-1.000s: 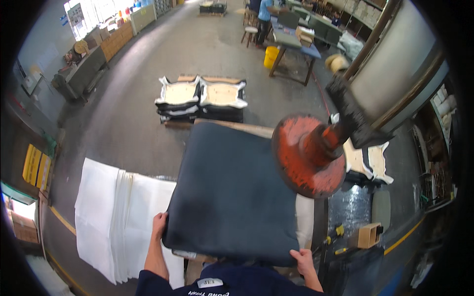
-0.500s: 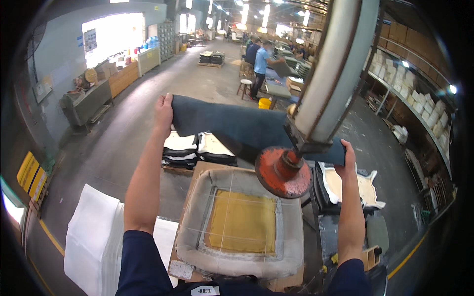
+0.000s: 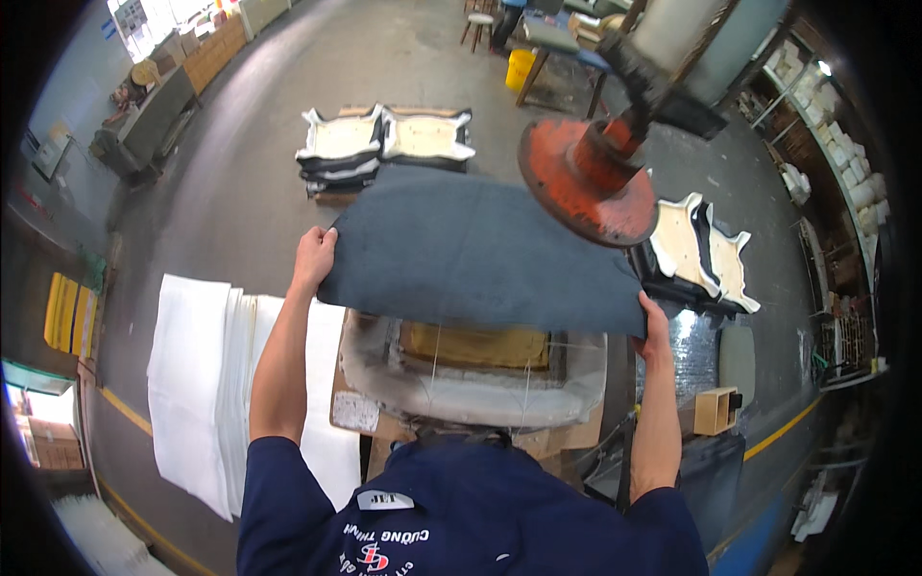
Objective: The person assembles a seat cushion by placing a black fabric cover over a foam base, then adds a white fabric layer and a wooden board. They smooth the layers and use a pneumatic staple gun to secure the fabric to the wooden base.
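Note:
A dark blue-grey sheet of upholstery material is stretched between my two hands. My left hand pinches its left edge, and my right hand grips the near right corner. Beneath the sheet's near edge lies a padded grey frame with a yellow centre panel and thin strings across it. The sheet hides the frame's far part. Over the sheet's far right side hangs a round red press plate, worn at the rim; whether they touch I cannot tell.
White sheets are stacked at left. Covered seat panels lie in piles on the far floor and at right. Right of the frame stand a shiny dark surface and a small wooden box. A yellow bucket is farther back.
My hands have brought the sheet down and nearer, so it now covers the far part of the padded frame. The view has tilted downward. Both hands keep hold of the sheet.

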`<state>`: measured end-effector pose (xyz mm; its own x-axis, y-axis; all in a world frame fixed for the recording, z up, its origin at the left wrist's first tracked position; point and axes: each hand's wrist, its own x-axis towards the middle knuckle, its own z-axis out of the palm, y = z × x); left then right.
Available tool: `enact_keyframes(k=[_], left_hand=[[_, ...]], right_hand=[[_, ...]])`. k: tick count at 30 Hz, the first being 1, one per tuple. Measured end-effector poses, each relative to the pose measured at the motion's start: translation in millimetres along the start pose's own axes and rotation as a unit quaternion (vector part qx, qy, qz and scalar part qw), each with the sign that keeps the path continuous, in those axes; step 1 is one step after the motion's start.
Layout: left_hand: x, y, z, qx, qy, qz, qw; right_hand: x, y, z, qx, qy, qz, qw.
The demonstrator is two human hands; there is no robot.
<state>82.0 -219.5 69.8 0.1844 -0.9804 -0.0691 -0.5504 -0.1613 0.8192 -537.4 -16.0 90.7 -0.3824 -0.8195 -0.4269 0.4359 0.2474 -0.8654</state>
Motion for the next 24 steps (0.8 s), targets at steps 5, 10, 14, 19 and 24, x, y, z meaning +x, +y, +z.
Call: enact_keyframes(k=[5, 10, 14, 19, 24], left_hand=[[-59.0, -51.9, 5.3, 0.003, 0.013, 0.015, 1.0], [-109.9, -80.5, 2.4, -0.048, -0.023, -0.041, 0.998], [-138.5, -91.2, 4.1, -0.095, -0.022, -0.054, 0.994], [-155.3, -107.3, 4.0, -0.119, -0.061, -0.097, 0.986], [-146.3, -118.2, 1.7, -0.05, -0.054, -0.059, 0.995]], right_hand=[[-58.9, 59.5, -33.4, -0.019, 0.007, 0.044, 0.999], [-101.4, 82.9, -47.6, -0.005, 0.026, 0.1, 0.995], [-120.8, 95.2, -54.6, -0.044, 0.074, 0.123, 0.989], [-123.5, 110.1, -74.2, -0.198, 0.066, 0.131, 0.969], [-107.8, 94.9, -50.1, -0.353, 0.164, 0.073, 0.918]])
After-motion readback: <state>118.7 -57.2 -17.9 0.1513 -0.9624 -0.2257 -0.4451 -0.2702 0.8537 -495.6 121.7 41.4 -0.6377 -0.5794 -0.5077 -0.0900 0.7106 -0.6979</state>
